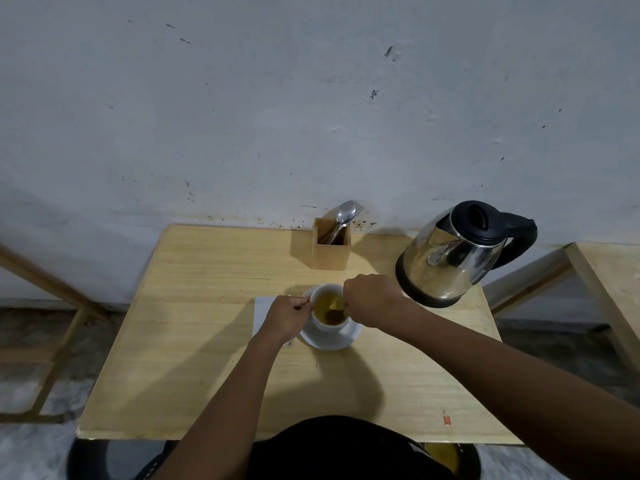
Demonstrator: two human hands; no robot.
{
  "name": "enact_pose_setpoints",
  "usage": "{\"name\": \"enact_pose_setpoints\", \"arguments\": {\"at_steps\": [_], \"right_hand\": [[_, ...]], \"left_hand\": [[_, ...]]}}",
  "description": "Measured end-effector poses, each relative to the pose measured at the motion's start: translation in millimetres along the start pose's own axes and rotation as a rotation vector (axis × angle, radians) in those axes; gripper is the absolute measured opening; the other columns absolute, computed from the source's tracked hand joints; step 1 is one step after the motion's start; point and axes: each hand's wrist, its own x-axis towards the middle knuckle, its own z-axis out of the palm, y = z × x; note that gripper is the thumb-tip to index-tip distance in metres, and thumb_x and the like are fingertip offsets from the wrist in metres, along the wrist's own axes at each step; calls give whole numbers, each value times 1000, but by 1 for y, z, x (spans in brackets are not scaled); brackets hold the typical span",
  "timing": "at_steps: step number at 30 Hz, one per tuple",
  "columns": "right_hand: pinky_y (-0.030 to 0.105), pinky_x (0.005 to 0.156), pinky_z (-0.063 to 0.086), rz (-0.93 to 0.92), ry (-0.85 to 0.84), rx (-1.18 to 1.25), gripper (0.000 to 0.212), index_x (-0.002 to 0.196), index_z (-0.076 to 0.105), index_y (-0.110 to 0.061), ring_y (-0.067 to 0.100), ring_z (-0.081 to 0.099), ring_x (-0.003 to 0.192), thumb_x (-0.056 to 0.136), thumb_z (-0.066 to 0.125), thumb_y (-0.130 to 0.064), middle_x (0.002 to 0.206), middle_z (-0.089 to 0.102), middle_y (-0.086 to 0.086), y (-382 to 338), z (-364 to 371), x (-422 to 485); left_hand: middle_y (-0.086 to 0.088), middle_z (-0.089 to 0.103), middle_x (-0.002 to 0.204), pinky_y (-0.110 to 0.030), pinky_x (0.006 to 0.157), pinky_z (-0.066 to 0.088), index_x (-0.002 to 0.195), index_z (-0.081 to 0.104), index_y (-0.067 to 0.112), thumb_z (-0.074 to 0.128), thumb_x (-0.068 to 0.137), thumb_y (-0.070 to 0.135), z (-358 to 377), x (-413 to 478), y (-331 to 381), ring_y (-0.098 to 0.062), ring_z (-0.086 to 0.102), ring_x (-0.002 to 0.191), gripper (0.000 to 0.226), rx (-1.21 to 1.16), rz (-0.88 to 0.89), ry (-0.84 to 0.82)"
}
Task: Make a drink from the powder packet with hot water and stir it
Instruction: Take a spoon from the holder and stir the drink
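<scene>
Here, right hand (372, 299) holds spoon (335, 311) slanted into cup (327, 308).

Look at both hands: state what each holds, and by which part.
The left hand grips the white cup by its handle. The right hand pinches the upper end of a spoon dipped into the yellowish drink.

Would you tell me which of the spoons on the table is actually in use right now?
The spoon in the white cup, held by the right hand; the others stand untouched in the wooden holder by the wall.
</scene>
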Motion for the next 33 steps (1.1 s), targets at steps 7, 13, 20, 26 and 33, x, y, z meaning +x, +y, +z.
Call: {"name": "enact_pose_setpoints", "arguments": {"at_steps": [7, 13, 20, 26, 33], "right_hand": [[32, 61, 41, 15, 52, 13, 16, 106, 61, -10, 22, 53, 72, 96, 49, -16, 97, 65, 7, -7, -6, 8], [29, 62, 41, 8, 14, -55, 16, 109, 58, -9, 19, 52, 72, 96, 50, -14, 91, 61, 5, 0, -15, 8], [30, 61, 42, 11, -19, 68, 20, 107, 58, -11, 19, 54, 72, 94, 54, -27, 82, 54, 2, -10, -13, 11], [30, 62, 40, 39, 36, -16, 17, 109, 58, -11, 20, 55, 75, 96, 47, -14, 95, 63, 6, -7, -15, 12], [29, 63, 42, 10, -52, 36, 20, 108, 57, -10, 18, 53, 73, 93, 56, -22, 83, 54, 2, -7, -17, 9]], "left_hand": [[-14, 71, 111, -26, 76, 43, 119, 64, 7, 56, 92, 19, 0, -1, 0, -19, 61, 90, 30, 0, -1, 5], [-10, 71, 104, -27, 78, 46, 119, 64, 7, 57, 91, 19, -1, 0, 3, -18, 62, 90, 31, -18, -23, -6], [-15, 71, 109, -24, 67, 45, 122, 62, 10, 56, 92, 19, -3, -1, 5, -27, 66, 89, 32, -9, -39, -22], [-7, 67, 88, -26, 67, 43, 116, 66, 8, 57, 91, 19, -4, -3, 7, -14, 56, 73, 29, -12, -38, -13], [-17, 70, 111, -41, 84, 53, 121, 63, 10, 56, 92, 20, -4, -5, 10, -35, 63, 106, 31, -18, -45, -31]]}}
